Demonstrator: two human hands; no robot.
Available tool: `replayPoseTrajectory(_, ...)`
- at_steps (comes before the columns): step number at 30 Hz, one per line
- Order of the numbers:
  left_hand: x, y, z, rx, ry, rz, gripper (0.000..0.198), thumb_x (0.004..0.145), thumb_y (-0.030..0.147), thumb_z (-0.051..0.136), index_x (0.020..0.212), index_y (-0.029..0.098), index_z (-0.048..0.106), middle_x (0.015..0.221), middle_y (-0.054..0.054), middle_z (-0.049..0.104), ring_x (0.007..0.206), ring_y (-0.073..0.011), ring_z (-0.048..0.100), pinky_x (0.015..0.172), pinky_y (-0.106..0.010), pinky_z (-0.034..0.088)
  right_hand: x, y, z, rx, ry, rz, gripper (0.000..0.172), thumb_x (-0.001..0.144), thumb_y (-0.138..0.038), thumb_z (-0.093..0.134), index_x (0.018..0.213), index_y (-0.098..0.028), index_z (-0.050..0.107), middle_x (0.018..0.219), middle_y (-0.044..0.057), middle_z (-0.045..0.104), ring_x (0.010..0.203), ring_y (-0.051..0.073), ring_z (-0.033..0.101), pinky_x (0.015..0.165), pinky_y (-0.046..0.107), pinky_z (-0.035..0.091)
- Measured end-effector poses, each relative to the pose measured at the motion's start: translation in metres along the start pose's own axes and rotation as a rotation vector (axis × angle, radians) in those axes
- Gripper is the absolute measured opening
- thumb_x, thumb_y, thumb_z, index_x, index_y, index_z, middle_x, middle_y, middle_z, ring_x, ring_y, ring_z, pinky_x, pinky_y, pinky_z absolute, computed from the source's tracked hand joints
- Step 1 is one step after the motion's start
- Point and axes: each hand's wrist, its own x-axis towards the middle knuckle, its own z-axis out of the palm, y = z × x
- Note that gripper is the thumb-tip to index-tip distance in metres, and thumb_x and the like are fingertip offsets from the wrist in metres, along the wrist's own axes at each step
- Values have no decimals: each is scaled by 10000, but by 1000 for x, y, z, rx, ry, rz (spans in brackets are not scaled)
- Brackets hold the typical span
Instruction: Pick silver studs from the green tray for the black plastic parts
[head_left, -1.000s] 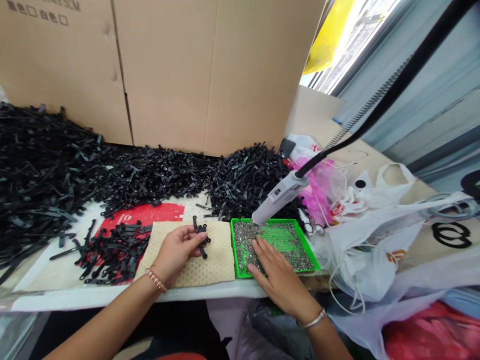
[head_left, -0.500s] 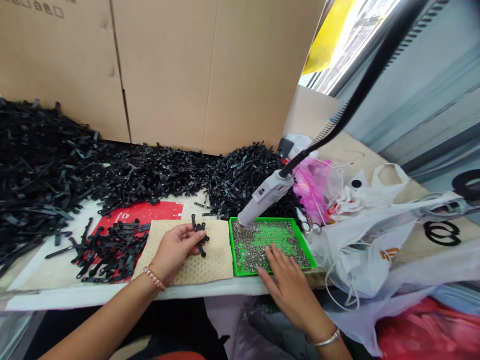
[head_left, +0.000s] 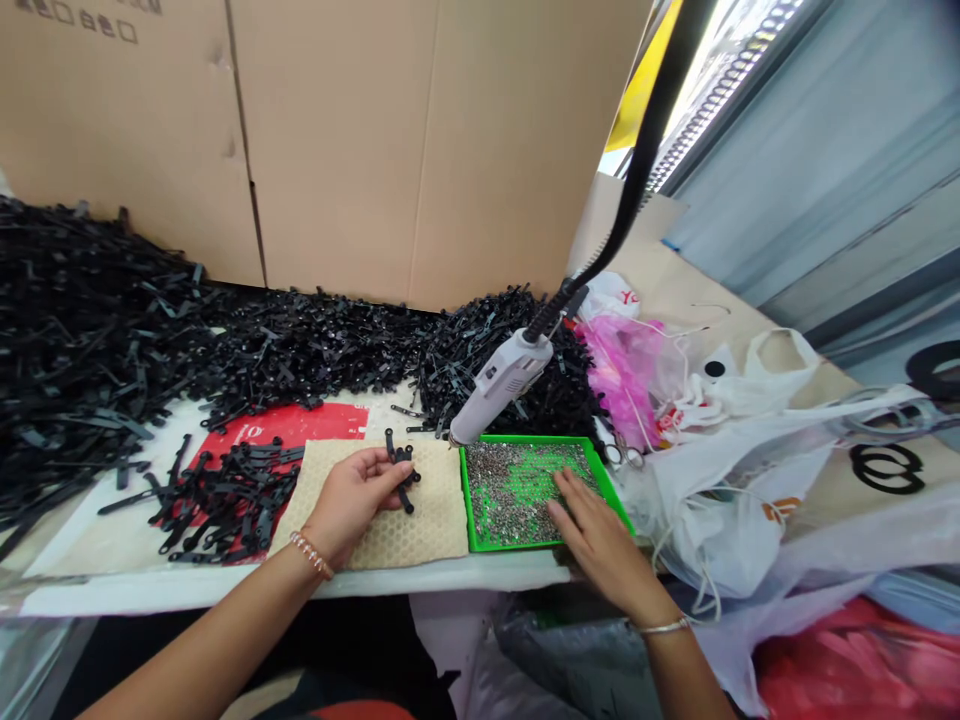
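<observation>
Item: heap of loose black strips (head_left: 75, 330), far left, trailing along the back of the surface (head_left: 127, 592).
Item: smaller pile (head_left: 240, 500) of like strips, partly on a red sheet (head_left: 300, 425).
Item: my left hand (head_left: 356, 495), thumb and fingers closed in a pinch on a black piece (head_left: 406, 482), a few strips crossing one another, held above a honeycomb mat (head_left: 427, 535). Judged light, stiff and smooth, likely to slide a little; small enough to pivot. Best hold: at the middle, where the strips cross, leaving the holed ends free.
Item: white power tool (head_left: 499, 385), hung from a black hose (head_left: 641, 150), slanting, nose at the tray's back left corner.
Item: green tray (head_left: 517, 546), right of the mat, strewn with small metal parts (head_left: 510, 500).
Item: my right hand (head_left: 600, 540), fingers outstretched over the tray's right side, gripping nothing that I can see; contact with the parts, cannot tell.
Item: scissors (head_left: 628, 456), beyond the tray's right edge.
Changes against half a second ago: tool shifted left, hose steeper, right hand farther right; left hand and black piece practically unmoved.
</observation>
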Motion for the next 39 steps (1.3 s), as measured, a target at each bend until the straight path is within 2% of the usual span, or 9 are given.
replayPoseTrajectory(4, 1, 0, 1, -2, 11, 0, 370, 541, 332, 821, 794, 125, 647, 774, -56, 669, 699, -150, 623, 487, -159, 490, 16, 7, 7, -42, 29, 94, 685, 948, -559, 269, 1413, -64, 362, 1472, 168, 284, 1375, 285, 226, 1115, 498, 240)
replayPoseTrajectory(10, 1, 0, 1, 2, 12, -7, 403, 533, 351, 821, 813, 119, 646, 793, -61, 669, 718, -150, 619, 494, -158, 493, 12, -46, 3, -69, -74, -34, 694, 954, -585, 225, 1445, -101, 310, 1499, 106, 229, 1388, 241, 197, 1131, 448, 215)
replayPoseTrajectory(13, 1, 0, 1, 11, 18, -8, 421, 529, 370, 822, 815, 117, 643, 801, -63, 668, 731, -154, 618, 498, -160, 495, 5, -59, 0, -64, -125, -89, 672, 954, -597, 216, 1456, -157, 293, 1512, 60, 190, 1394, 230, 174, 1130, 460, 211)
replayPoseTrajectory(15, 0, 0, 1, 17, 17, -12, 425, 531, 374, 823, 818, 117, 644, 805, -67, 670, 736, -158, 621, 503, -164, 496, 3, -52, 0, -69, -136, -90, 666, 952, -598, 229, 1457, -168, 290, 1514, 53, 185, 1395, 228, 173, 1128, 466, 213)
replayPoseTrajectory(22, 1, -1, 0, 5, 8, -14, 405, 532, 362, 826, 805, 122, 646, 789, -64, 674, 715, -155, 622, 499, -167, 495, 9, 11, 9, -65, 3, 79, 688, 945, -579, 255, 1429, -98, 343, 1481, 139, 272, 1371, 267, 245, 1110, 486, 252)
replayPoseTrajectory(24, 1, -1, 0, 7, 6, -11, 408, 536, 366, 823, 811, 121, 647, 793, -67, 674, 714, -153, 620, 499, -165, 493, 9, 10, 11, -59, 5, 62, 680, 948, -573, 254, 1426, -100, 350, 1482, 135, 272, 1372, 261, 243, 1115, 473, 245)
replayPoseTrajectory(30, 1, -1, 0, 15, 5, 3, 429, 530, 383, 818, 818, 116, 647, 802, -69, 668, 730, -156, 611, 499, -165, 492, 4, -26, 4, -82, -65, -30, 640, 953, -574, 248, 1425, -156, 364, 1488, 76, 280, 1368, 241, 257, 1118, 451, 235)
replayPoseTrajectory(35, 1, -1, 0, 21, 4, -2, 451, 524, 397, 826, 828, 115, 648, 822, -80, 672, 755, -167, 615, 506, -168, 491, 11, -5, -6, -142, 145, 32, 575, 957, -491, 277, 1336, -111, 482, 1312, 139, 512, 1220, 279, 445, 1035, 448, 341)
replayPoseTrajectory(39, 1, -1, 1, 19, 5, -9, 482, 511, 412, 825, 843, 111, 647, 824, -78, 674, 763, -165, 613, 506, -162, 490, 22, 8, -6, -148, 202, 37, 475, 950, -407, 327, 1283, -145, 542, 1101, 136, 585, 1031, 276, 531, 904, 421, 428)
